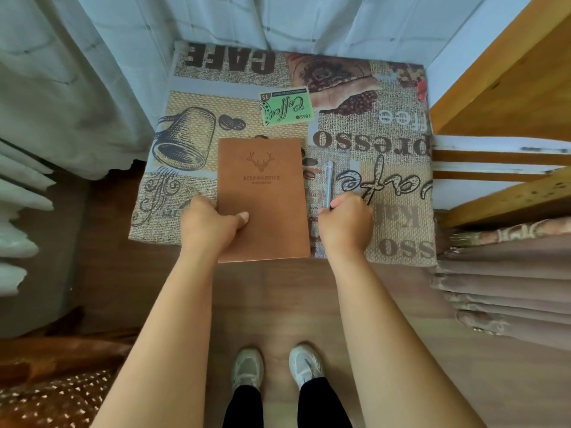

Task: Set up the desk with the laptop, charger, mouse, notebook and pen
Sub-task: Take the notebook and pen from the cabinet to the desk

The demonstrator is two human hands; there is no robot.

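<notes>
A brown notebook (264,193) with a stamped deer head lies on the small desk (398,193), its near end jutting past the desk's front edge. My left hand (210,225) grips its lower left edge, thumb on the cover. To the right of the notebook a pale translucent pen (328,180) points away from me, and my right hand (347,220) pinches its near end. No laptop, charger or mouse is in view.
The desk wears a coffee-themed printed cloth. White curtains (77,88) hang at the left and behind. A wooden frame (509,88) and folded brown fabric (500,288) flank the right side. My feet stand on the wooden floor (278,304) below.
</notes>
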